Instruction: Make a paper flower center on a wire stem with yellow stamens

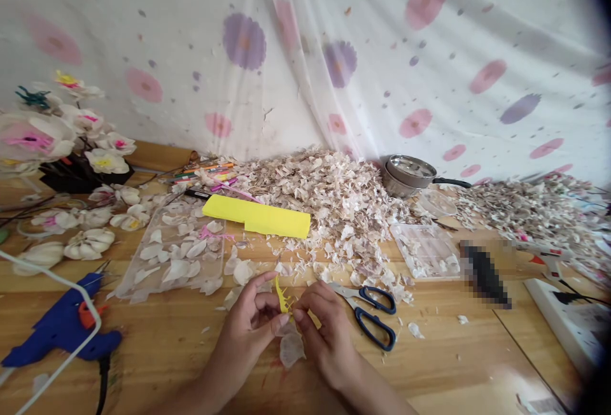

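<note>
Between my two hands is a yellow fringed paper strip, its cut edge curling upward. My left hand pinches it from the left with thumb and fingers. Meeting it from the right, my right hand has thumb and forefinger pressed together at the strip's lower end. A pale translucent petal shows just below the fingertips; whether a hand holds it or it lies on the table I cannot tell. Scissors with dark blue handles lie beside my right hand, blades partly behind it.
A large heap of dried petals spreads along the back, with yellow paper in front. A clear tray and blue glue gun lie left, finished flowers behind. Metal bowls, a white glue gun and power strip are right.
</note>
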Motion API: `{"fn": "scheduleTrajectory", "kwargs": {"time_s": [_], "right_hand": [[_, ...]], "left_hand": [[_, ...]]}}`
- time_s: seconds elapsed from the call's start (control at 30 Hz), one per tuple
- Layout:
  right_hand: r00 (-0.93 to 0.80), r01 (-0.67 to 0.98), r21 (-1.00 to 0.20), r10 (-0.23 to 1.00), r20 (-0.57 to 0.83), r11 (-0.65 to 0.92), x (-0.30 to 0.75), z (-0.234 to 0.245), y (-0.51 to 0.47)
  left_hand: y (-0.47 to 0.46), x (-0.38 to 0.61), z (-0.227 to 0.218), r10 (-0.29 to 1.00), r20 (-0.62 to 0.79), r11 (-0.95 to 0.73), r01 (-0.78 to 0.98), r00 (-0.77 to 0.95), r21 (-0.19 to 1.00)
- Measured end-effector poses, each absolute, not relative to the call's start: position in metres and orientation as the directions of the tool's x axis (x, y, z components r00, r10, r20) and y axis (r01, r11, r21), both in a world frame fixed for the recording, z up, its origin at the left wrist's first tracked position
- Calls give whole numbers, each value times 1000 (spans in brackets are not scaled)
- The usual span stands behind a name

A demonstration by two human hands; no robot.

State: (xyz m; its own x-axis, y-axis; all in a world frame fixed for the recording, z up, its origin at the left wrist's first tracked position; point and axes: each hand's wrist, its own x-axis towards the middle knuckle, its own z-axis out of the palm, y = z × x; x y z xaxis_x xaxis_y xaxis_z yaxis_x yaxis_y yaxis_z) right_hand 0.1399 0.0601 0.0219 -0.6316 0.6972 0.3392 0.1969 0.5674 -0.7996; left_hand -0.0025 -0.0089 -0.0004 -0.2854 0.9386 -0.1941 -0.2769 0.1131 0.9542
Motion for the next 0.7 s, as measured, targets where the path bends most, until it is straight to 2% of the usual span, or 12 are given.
{"fn": "scheduleTrajectory", "kwargs": {"time_s": [0.17,0.27,0.4,0.53,0.7], "right_hand": [[-663,226,-823,701,262,521,138,21,58],[-656,226,-844,717,237,487,137,17,57],[-598,134,-850,725,340,509,140,18,58],[-610,31,-771,623,490,637,144,23,61],[-649,18,-755,583,489,655,139,21,61]], "left_hand": [[-11,-2,0,950,-145,103,-162,-277,981],[-11,-1,1,957,-176,117,-247,-231,962],[-10,-1,2,949,-240,137,-417,-206,898],[-8,-2,3,931,-295,154,-504,-213,850],[-7,-3,3,932,-307,165,-526,-194,834]]}}
